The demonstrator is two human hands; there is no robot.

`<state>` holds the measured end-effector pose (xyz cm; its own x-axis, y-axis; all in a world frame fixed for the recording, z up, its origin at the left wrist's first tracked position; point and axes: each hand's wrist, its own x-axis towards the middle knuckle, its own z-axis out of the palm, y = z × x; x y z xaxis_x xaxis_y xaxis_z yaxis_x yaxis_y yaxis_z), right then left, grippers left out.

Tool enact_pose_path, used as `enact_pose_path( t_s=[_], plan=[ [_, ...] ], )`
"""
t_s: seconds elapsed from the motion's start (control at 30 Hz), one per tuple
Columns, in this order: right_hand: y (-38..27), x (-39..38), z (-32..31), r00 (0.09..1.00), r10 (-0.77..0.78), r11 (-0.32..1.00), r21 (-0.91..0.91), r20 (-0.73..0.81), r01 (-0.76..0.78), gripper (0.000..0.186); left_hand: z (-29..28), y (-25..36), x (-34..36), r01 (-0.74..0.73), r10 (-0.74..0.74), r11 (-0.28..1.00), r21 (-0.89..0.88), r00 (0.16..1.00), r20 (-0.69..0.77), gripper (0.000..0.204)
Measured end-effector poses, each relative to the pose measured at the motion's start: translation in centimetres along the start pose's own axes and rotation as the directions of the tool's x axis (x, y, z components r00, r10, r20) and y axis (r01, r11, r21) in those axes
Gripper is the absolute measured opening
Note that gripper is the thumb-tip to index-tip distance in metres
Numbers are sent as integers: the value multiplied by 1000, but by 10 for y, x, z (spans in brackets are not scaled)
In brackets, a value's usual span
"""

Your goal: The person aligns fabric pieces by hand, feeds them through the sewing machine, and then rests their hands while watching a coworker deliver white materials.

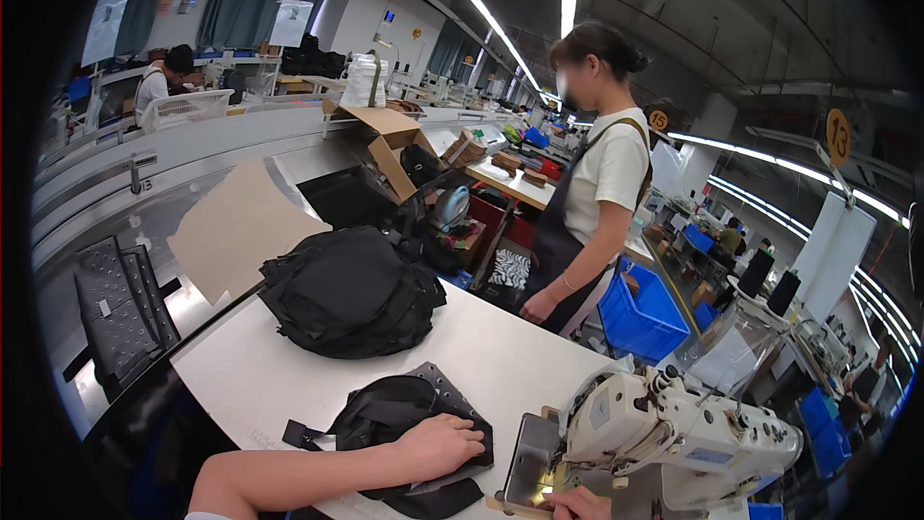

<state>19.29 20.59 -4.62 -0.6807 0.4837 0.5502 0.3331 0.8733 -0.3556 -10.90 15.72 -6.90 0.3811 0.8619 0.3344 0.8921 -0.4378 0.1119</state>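
My left hand (438,448) lies palm down on a black fabric bag piece (385,409), its fingers stretched over the right side. A dark panel dotted with small holes (448,390) sticks out beneath that piece, and a short black strap (302,434) extends to its left. My right hand (580,504), partly cut off by the lower edge, is beside the lit needle area of a white sewing machine (664,429). Its fingers are curled together; whatever they may hold is hidden. Farther back on the white table (500,337) rests a pile of black bags (351,291).
Black perforated panels (120,308) and a beige sheet (241,231) lie on the metal surface at left. Across the table stands a person in an apron (597,173), beside a blue crate (643,313). An opened cardboard box (395,149) sits behind the bags.
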Motion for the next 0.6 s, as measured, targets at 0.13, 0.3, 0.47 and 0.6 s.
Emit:
enact_pose_path(
  t_s=[0.13, 0.3, 0.47, 0.6],
  plan=[
    [-4, 3, 2, 1000, -14, 999, -43, 25, 15, 17, -2, -9, -28, 52, -75, 993, -110, 973, -218, 22],
    [2, -4, 6, 998, 9, 992, -125, 67, -1, 15, -1, -6, -21, 54, -76, 987, -148, 985, -152, 23],
    [1, -5, 7, 996, 34, 993, -118, 84, -24, 14, -4, -10, -21, 44, -62, 984, -175, 993, -100, 25],
    [7, -7, 10, 997, -27, 996, -87, 77, 34, 15, -8, -8, -21, 57, -76, 980, -189, 993, -93, 26]
  ],
)
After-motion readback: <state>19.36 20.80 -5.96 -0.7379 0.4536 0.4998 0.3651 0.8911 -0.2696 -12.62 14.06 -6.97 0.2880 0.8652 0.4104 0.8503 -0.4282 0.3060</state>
